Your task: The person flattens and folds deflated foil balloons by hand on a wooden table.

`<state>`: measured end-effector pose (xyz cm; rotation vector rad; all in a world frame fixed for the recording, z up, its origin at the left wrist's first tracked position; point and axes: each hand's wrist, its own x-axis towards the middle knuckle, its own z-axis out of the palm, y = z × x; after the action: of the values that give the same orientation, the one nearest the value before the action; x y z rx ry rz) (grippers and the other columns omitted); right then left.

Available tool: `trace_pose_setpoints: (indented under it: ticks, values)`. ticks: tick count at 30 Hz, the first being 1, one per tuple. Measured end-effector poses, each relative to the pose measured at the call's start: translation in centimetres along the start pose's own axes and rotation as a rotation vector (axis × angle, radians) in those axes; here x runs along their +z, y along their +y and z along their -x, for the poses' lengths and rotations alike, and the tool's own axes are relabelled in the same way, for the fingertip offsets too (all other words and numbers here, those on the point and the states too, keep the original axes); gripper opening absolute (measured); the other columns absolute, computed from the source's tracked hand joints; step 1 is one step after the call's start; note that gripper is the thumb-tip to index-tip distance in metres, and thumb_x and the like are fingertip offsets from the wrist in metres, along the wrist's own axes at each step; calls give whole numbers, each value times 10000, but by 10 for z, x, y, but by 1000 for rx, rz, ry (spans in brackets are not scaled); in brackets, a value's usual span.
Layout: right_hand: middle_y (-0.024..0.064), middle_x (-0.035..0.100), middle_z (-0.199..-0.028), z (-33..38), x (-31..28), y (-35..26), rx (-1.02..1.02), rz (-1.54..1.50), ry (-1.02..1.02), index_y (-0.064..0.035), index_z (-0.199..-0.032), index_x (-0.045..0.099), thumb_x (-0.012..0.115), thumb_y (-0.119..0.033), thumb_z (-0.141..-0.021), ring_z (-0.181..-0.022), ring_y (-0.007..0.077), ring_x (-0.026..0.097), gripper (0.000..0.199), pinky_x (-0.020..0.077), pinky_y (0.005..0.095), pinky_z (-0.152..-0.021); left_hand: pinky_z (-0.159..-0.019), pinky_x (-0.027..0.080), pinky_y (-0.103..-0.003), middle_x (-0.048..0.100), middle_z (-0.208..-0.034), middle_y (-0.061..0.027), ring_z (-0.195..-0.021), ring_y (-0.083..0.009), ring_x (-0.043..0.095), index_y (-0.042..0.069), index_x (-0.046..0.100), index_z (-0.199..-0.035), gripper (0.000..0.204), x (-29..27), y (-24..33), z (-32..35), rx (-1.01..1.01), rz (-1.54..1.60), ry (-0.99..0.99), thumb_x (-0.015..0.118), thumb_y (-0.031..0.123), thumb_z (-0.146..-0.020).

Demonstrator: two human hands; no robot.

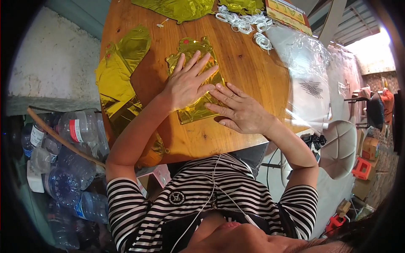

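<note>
A folded gold foil piece [192,116], which looks like a flat, uninflated foil balloon, lies on the wooden table [249,76] in front of me. It is a narrow rectangle with small tabs and a red dot at its far end. My left hand [190,82] rests flat across its middle with the fingers spread, hiding much of it. At its right edge is my right hand [242,110], palm down, its fingers stretched out and fingertips over the foil. Neither hand grips anything.
More gold foil [120,80] hangs over the table's left edge, and other foil sheets [175,8] lie at the far edge. Coils of white string [242,21] and clear plastic bags [306,80] are at the right. Plastic bottles [80,130] stand left; a padded chair [337,149] stands right.
</note>
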<state>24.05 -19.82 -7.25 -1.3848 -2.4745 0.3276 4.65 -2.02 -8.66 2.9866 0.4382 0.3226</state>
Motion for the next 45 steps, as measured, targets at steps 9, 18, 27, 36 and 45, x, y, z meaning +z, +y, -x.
trace_pose_setpoints:
  ticks: [9, 18, 27, 36, 45]
  values:
    - [136, 291, -1673, -2, -1, -2, 14, 12, -5, -185, -1557, 447, 552, -396, -1029, -1561, 317, 236, 578, 163, 487, -1285, -1253, 118, -600, 276, -1682, -104, -1563, -330, 213, 167, 419, -1569, 580, -3, 0, -7, -79, -38, -66, 443, 467, -1073]
    - [135, 300, -1670, -1, 0, -1, 8, 11, -10, -176, -1559, 441, 570, -383, -1021, -1559, 324, 245, 590, 178, 498, -1278, -1287, 91, -518, 252, -1697, -58, -1578, -246, 182, 116, 353, -1595, 633, -1, -10, -23, 66, -20, -94, 399, 483, -1082]
    - [150, 295, -1671, -7, -7, -3, 14, 27, -25, -172, -1547, 463, 590, -354, -1013, -1562, 332, 240, 578, 181, 501, -1274, -1279, 117, -532, 286, -1686, -49, -1570, -247, 209, 140, 352, -1599, 664, 10, -16, -21, 49, -49, -2, 407, 529, -1064]
    - [189, 444, -1580, -10, -24, -15, 5, 15, 101, -59, -1404, 612, 637, -267, -987, -1504, 367, 362, 466, 274, 519, -1235, -1291, 104, -467, 193, -1716, -83, -1587, -250, 157, 148, 278, -1633, 673, 5, -24, -19, -12, 432, 43, 412, 499, -1075]
    - [198, 462, -1563, -8, -12, -18, -13, -42, 119, -54, -1380, 630, 683, -212, -961, -1478, 400, 393, 451, 344, 499, -1200, -974, 521, -323, 704, -1241, -107, -1149, -173, 661, -21, 636, -1274, 374, -57, -60, 32, -533, 1000, 535, 662, 249, -1017]
